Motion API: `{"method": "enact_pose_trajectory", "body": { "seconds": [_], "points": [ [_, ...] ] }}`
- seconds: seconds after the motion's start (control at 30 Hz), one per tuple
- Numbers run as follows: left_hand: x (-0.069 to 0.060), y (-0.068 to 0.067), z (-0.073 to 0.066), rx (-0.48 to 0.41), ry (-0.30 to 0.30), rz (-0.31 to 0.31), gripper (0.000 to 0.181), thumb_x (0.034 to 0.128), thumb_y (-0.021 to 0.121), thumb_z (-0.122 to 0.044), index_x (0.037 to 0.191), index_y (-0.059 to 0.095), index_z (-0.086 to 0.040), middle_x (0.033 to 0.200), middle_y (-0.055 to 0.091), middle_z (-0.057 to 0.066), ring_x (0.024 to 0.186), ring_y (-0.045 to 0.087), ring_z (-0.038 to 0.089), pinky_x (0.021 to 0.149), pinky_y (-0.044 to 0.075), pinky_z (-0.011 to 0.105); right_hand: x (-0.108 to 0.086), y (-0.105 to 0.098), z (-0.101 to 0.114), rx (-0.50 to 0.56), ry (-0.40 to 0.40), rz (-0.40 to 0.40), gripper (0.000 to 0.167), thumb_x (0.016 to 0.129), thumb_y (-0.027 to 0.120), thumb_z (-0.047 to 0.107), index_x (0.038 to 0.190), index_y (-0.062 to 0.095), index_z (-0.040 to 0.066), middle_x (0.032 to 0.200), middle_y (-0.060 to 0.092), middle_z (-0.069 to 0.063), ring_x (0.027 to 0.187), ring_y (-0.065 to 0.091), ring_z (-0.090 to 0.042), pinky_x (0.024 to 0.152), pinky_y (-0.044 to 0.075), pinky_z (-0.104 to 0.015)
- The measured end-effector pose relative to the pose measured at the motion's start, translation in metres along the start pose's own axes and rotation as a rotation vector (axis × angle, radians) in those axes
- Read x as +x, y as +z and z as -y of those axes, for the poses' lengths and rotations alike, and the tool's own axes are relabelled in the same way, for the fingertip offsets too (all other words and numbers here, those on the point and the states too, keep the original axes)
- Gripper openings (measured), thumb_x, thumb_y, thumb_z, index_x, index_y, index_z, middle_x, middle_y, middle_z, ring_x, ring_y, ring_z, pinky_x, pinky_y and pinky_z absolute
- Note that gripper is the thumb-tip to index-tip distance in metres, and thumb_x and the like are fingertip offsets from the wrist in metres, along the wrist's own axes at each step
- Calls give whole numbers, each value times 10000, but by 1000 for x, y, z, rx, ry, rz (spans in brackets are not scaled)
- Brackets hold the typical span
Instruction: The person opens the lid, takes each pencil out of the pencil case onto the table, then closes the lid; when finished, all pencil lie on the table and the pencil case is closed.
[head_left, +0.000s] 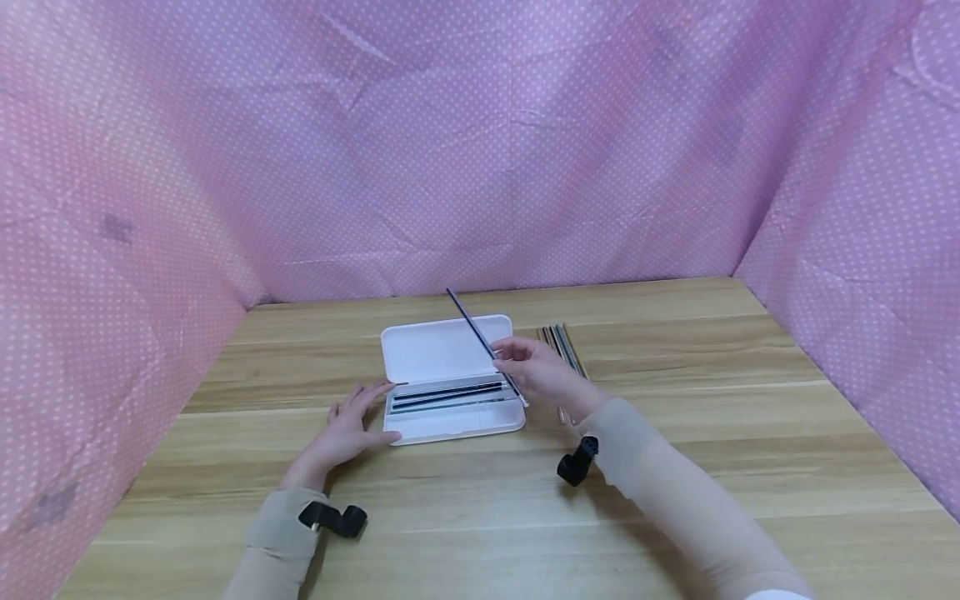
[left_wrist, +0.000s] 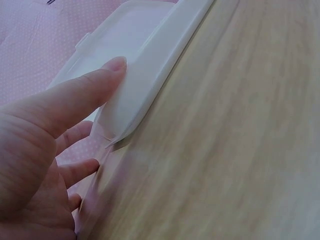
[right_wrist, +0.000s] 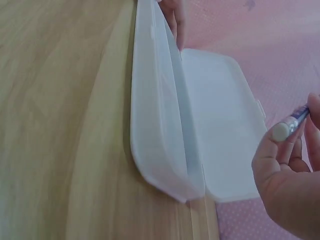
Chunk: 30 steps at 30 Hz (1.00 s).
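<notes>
Right hand pinches a pencil, likely light, stiff and best held mid-shaft; left hand, fingers spread, touches the left end of the white case.

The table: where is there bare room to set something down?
Bare wood shows on the table right of the loose pencils, left of the left hand, and nearside of the case. It's crowded around the case: the left hand touches it, the right hand holds a pencil over it, and the loose pencils lie to its right.
</notes>
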<state>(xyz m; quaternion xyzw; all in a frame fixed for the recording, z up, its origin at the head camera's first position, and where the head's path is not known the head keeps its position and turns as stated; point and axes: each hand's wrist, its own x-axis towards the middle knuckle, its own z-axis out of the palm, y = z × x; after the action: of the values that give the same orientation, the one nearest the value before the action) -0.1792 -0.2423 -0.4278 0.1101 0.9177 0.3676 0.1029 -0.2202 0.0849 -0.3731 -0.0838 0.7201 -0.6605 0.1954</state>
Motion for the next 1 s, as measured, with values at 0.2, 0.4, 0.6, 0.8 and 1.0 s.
{"method": "enact_pose_trajectory", "body": {
  "seconds": [0.2, 0.4, 0.6, 0.8, 1.0],
  "points": [
    [0, 0, 1, -1, -7, 4, 855, 761, 768, -401, 1461, 338, -162, 1551, 231, 170, 1431, -10, 451, 1053, -130, 682, -5, -21, 0, 88, -45, -48, 326, 944, 548, 60, 1259, 513, -21, 960, 539, 47, 837, 504, -56, 660, 409, -153],
    [0, -1, 2, 4, -9, 4, 845, 765, 766, -398, 1460, 340, -175, 1553, 229, 167, 1433, -24, 445, 1053, -136, 678, -8, -46, 1, 141, -69, -96, 215, 948, 525, 43, 1161, 552, 54, 962, 535, 67, 866, 518, -44, 718, 423, -149],
    [2, -2, 1, 1, -7, 3, 833, 766, 765, -400, 1457, 347, -196, 1552, 232, 165, 1434, -28, 441, 1057, -142, 672, -13, -84, -6, 265, -66, -86, 176, 965, 477, 17, 1082, 552, 124, 942, 575, 82, 866, 545, -33, 795, 464, -146],
    [1, 0, 2, -7, -2, 3, 834, 763, 768, -399, 1453, 355, -180, 1550, 235, 167, 1436, -27, 435, 1055, -140, 675, -20, -112, -13, 134, 37, -90, 474, 969, 514, 96, 1392, 354, -45, 1005, 617, 95, 890, 602, 11, 984, 455, -239],
    [2, 0, 3, -5, -3, 4, 830, 766, 766, -394, 1454, 354, -180, 1551, 232, 164, 1435, -29, 438, 1052, -136, 680, -22, -128, -21, -64, 133, -116, 613, 937, 575, 95, 1445, 266, -53, 1255, 559, -176, 881, 627, -29, 845, 522, -196]
  ]
}}
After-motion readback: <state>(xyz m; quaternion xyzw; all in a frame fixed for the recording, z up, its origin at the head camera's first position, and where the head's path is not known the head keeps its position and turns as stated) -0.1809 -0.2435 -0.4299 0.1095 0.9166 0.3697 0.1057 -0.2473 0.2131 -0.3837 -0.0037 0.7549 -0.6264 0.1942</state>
